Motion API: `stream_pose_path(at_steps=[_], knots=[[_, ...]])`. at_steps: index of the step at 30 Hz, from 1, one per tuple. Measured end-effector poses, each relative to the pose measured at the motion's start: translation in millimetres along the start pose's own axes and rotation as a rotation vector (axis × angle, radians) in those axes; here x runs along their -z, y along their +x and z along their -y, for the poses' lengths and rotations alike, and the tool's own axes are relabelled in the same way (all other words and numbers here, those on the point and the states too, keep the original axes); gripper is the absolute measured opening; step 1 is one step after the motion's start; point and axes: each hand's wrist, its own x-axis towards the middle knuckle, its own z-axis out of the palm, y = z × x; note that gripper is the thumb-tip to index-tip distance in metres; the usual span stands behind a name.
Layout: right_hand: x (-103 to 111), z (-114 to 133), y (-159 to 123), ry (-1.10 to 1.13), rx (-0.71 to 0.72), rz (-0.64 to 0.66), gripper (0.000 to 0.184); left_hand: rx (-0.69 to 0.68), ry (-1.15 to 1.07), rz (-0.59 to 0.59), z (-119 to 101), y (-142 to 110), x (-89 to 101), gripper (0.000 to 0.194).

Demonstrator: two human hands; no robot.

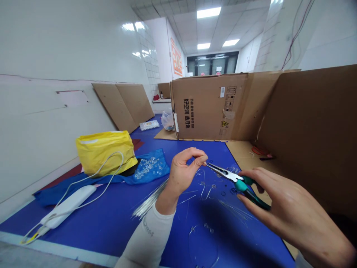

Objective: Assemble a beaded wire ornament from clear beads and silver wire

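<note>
The left hand (184, 171), at the frame's centre, pinches thumb to forefinger at the tips of the pliers (239, 184); whatever it holds is too small to tell. The right hand (290, 208), lower right, grips the pliers' green handles.

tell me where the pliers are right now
In the head view, the green-handled pliers are right of centre, in the right hand, their tips close by the left hand, over the blue tabletop.

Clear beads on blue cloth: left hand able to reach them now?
Probably yes: nothing visible blocks the left hand from the clear beads. Its fingers are pinched at the tips of the pliers, so would likely need to open first.
</note>
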Motion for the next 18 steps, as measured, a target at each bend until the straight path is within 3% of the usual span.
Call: stream_pose_path(at_steps=[18], knots=[[-3.3,0.6,0.9,0.021,-0.007,0.038,0.028,-0.010,0.036,0.016,3.0,-0.4,-0.1,0.015]])
